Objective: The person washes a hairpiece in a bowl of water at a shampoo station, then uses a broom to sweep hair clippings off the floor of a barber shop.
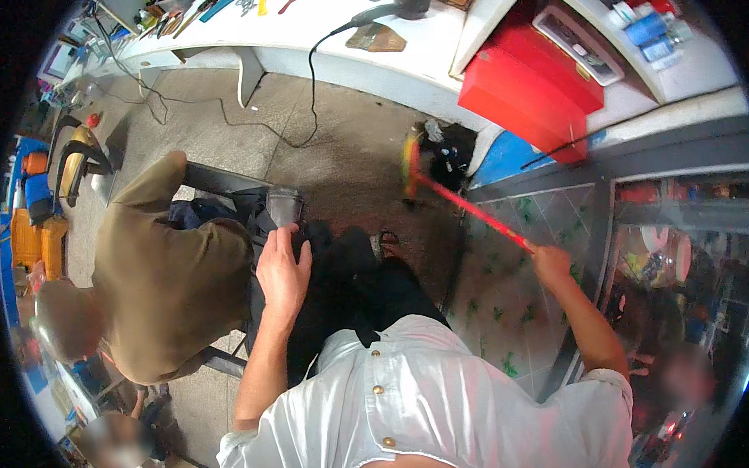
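Observation:
My right hand (552,267) is closed round the red handle of a broom (474,209), held out to the right. Its yellow and red head (411,166) is smeared by motion, low over the floor beside a dark heap of litter (448,150) with pale scraps in it. My left hand (283,268) has its fingers stretched out. Their tips touch or nearly touch a dark grey, shiny, pad-like thing (284,206) at the end of a chair's frame; I cannot tell which.
At left a person in a brown top (171,268) sits in a black-framed chair. A white counter (298,46) with tools and a corded black appliance (411,3) runs along the back. A red box (524,95) stands at right, above a glass-fronted cabinet (650,268). A cable (222,113) trails across the floor.

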The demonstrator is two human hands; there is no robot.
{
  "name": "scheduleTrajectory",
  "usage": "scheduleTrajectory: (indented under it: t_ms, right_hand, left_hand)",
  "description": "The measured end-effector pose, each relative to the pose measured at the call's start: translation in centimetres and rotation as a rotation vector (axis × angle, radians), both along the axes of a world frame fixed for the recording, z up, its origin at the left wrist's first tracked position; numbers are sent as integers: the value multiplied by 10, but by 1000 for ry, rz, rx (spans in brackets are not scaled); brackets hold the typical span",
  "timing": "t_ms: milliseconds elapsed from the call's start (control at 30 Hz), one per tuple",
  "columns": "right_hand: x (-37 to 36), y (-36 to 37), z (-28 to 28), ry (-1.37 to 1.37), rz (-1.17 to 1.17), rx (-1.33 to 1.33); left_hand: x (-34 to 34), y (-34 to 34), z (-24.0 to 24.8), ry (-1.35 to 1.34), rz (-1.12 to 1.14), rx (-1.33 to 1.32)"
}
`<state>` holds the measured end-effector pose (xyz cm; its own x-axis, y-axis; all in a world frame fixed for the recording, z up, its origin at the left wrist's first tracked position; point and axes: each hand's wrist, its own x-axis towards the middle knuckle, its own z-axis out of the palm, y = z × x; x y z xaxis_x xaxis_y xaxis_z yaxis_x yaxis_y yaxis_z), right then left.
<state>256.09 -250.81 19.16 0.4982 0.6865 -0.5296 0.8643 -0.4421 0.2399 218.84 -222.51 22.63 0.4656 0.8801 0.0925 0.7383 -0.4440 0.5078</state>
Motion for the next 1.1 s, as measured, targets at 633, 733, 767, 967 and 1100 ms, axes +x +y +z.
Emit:
scheduleTrajectory:
  t_ms: [633, 733, 767, 967, 1100]
  right_hand:
    - [3, 35, -40, -425, 292, -64]
    - [23, 13, -5, -232, 433, -23]
    - [29, 4, 4, -180, 428, -61]
    - [61, -33, -10, -102, 569, -191]
    - [64, -15, -29, -210, 444, -221]
  left_hand:
    - [-54, -155, -15, -155, -181, -473]
    - [-56, -167, -28, -118, -161, -491]
    - [-57, -171, -31, -88, -152, -505]
    - [-68, -193, -52, 52, -126, -541]
    - [-78, -216, -51, 124, -64, -604]
